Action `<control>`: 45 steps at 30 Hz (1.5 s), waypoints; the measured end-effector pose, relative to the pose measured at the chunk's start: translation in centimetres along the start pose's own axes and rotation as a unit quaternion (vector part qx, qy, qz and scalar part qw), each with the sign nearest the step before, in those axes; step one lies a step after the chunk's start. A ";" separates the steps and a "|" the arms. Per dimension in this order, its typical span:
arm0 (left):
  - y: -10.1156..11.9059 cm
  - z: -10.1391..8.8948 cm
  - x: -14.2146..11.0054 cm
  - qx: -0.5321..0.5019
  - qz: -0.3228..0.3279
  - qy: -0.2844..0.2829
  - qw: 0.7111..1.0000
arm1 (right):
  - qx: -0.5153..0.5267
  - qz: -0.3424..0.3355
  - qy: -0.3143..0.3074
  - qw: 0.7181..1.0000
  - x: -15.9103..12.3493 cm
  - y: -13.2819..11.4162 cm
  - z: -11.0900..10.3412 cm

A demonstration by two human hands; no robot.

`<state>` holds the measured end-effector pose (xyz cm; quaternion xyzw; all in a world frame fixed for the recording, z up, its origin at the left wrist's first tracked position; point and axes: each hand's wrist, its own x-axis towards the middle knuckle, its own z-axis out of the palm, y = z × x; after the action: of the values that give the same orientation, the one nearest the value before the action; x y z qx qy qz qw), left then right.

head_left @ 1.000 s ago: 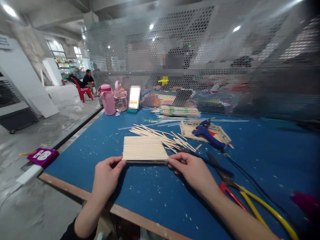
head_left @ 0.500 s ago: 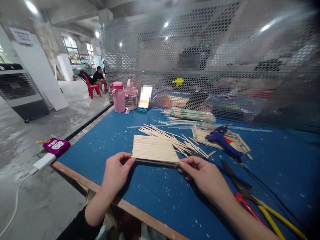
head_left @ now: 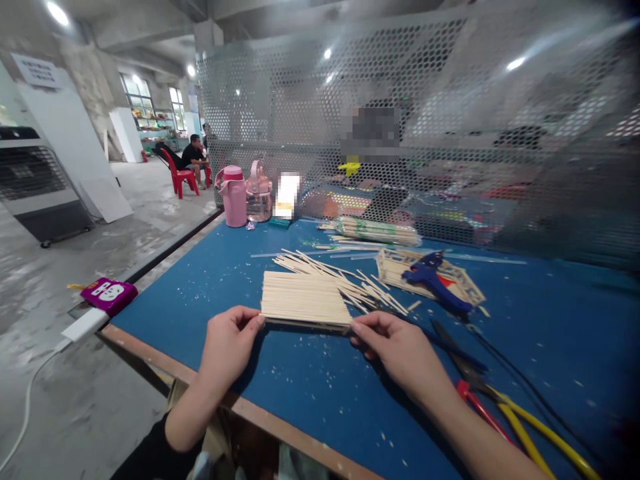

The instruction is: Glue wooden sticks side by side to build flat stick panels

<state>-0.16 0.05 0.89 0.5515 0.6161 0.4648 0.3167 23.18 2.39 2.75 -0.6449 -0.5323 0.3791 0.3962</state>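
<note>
A flat panel of wooden sticks [head_left: 305,297] laid side by side rests just above or on the blue tabletop, its near edge toward me. My left hand [head_left: 231,340] pinches the panel's near left corner between thumb and fingers. At the near right corner, my right hand [head_left: 393,343] grips it the same way. Under the near edge a second layer of wood shows, partly hidden. Loose wooden sticks [head_left: 370,292] lie scattered behind the panel and to its right.
A blue glue gun [head_left: 440,283] lies on a small stick-built frame [head_left: 387,270]. Pliers with red and yellow handles [head_left: 475,387] lie at right. Bagged sticks [head_left: 377,231], a pink thermos [head_left: 234,197], a clear jug [head_left: 259,200] and a perforated metal screen [head_left: 300,100] stand behind. A purple power strip [head_left: 109,296] sits left.
The whole view has shifted slightly, so things appear a little farther left. Both hands keep the same hold on the panel's corners.
</note>
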 end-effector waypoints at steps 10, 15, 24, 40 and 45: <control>1.8 0.1 -1.4 -0.082 0.068 0.011 0.994 | 0.018 -0.002 -0.020 1.000 -0.2 0.2 -0.1; 4.8 1.7 -0.5 -0.259 0.106 -0.019 0.960 | 0.008 -0.029 -0.050 0.998 -0.3 0.2 -0.3; 8.8 2.7 3.7 -0.395 0.055 -0.111 0.910 | -0.400 -0.029 0.011 0.916 0.1 0.4 -5.0; 7.2 5.0 3.2 -0.318 -0.031 -0.306 0.897 | 0.090 -0.033 0.018 0.995 -2.3 -2.0 -7.9; 6.8 5.6 2.2 -0.263 0.024 -0.329 0.907 | 0.276 -0.053 -0.111 0.953 -3.4 -2.5 -5.8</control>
<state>7.12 3.16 5.34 0.5847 0.3189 0.4094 0.6235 27.05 -1.32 7.55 -0.4353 -0.4813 0.5588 0.5164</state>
